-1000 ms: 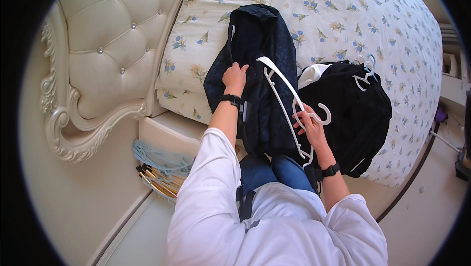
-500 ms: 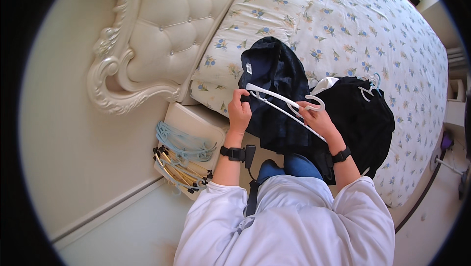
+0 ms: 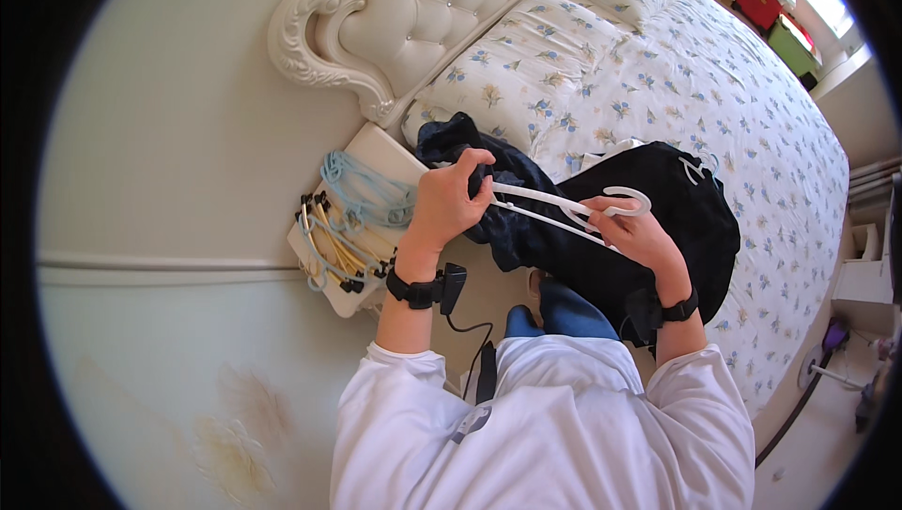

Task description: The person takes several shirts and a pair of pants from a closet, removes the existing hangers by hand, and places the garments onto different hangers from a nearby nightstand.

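Note:
My right hand (image 3: 641, 235) grips a white plastic hanger (image 3: 537, 194) near its hook, fingers closed round the neck. At the hanger's other end my left hand (image 3: 453, 198) is closed on a dark, velvety garment (image 3: 503, 239), bunched at the hanger's tip. The garment hangs down below the hanger and partly lies over the bed's edge. Its lower part merges with black clothing, so I cannot tell where it ends. Beyond my right hand, black clothes (image 3: 700, 223) lie on the bed, with pale hanger hooks (image 3: 698, 169) poking out at their far side.
The bed (image 3: 770, 219) has a floral sheet and a tufted cream headboard (image 3: 413, 16). Left of me, a white bedside surface (image 3: 368, 145) carries light-blue hangers (image 3: 368, 192) and several wooden clip hangers (image 3: 340, 249). A purple-and-black stick-like appliance (image 3: 834, 333) stands at the far right.
My left hand has taken hold of the dark garment and gathered it at the hanger's end. The garment's upper part has been pulled in from the bed. My view has turned.

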